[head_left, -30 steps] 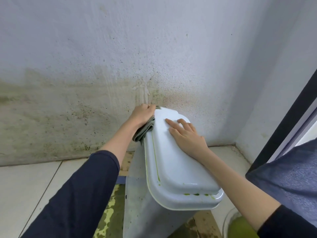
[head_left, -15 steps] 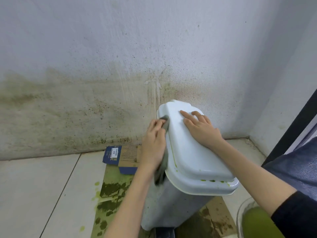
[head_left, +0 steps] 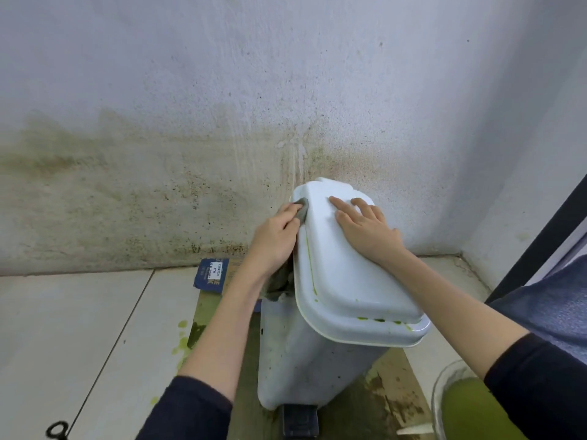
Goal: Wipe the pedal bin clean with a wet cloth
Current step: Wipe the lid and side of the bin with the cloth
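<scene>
Running wall-to-viewer, pedal bin (head_left: 305, 360) lid (head_left: 346, 281) long axis, pedal (head_left: 300, 420) nearest.

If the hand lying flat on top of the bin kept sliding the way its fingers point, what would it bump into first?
The right hand points up the lid toward its far end. Nothing blocks it on the lid, so beyond that edge it would probably meet the stained wall, though the gap behind is hard to judge.

- The pedal bin (head_left: 305, 360) is a tall, pale, white-grey plastic one, standing on the floor close to a stained wall and tilted. Its domed lid (head_left: 343, 274) is shut, streaked with green along the left groove and front edge (body scuffed with dark grime).
- A dark pedal (head_left: 300, 420) juts from the base.
- The grey cloth (head_left: 80, 208) is bunched against the lid's left rim.
</scene>
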Demonstrator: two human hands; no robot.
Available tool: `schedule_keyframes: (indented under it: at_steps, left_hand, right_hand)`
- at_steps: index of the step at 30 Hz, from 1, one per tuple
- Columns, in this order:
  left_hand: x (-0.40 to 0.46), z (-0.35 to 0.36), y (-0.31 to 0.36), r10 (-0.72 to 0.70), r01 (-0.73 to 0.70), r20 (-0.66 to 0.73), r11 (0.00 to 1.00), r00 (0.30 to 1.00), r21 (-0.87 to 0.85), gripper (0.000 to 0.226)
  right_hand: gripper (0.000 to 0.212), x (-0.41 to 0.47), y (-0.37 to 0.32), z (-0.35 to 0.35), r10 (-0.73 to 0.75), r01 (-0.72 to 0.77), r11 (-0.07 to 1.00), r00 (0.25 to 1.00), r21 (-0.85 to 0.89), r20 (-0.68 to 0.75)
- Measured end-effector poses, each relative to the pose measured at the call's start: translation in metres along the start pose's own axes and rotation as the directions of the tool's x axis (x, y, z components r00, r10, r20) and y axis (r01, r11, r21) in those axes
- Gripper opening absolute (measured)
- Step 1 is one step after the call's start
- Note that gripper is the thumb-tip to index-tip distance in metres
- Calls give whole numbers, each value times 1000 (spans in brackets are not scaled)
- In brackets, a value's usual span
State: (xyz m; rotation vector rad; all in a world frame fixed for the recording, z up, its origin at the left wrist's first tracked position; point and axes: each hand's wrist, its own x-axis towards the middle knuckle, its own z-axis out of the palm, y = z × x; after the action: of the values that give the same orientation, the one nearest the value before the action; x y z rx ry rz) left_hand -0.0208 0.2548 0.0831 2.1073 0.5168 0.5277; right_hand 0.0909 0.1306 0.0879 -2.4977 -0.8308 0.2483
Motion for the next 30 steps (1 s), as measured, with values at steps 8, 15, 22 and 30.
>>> schedule_keyframes:
  at_steps: [8,15,22,30]
  left_hand:
    - [-138,-9,5,409,-333,-52,806,911,489,57]
    - [-99,-8,8,390,-241,-9,586,921,774,38]
    - [-28,-25,9,153,-213,148,663,977,718,59]
    - [-103,-20,22,156,-174,96,639,983,749,53]
  right_hand:
    - [43,-2,-5,4,-16,16,1000,1000,-21,-13]
    - [44,-4,-15,7,-24,23,999,1000,-38,-12]
    - [44,-5,-20,7,-5,4,999,1000,-38,-13]
    - [44,-6,-21,8,-25,25,998,1000,-57,-5]
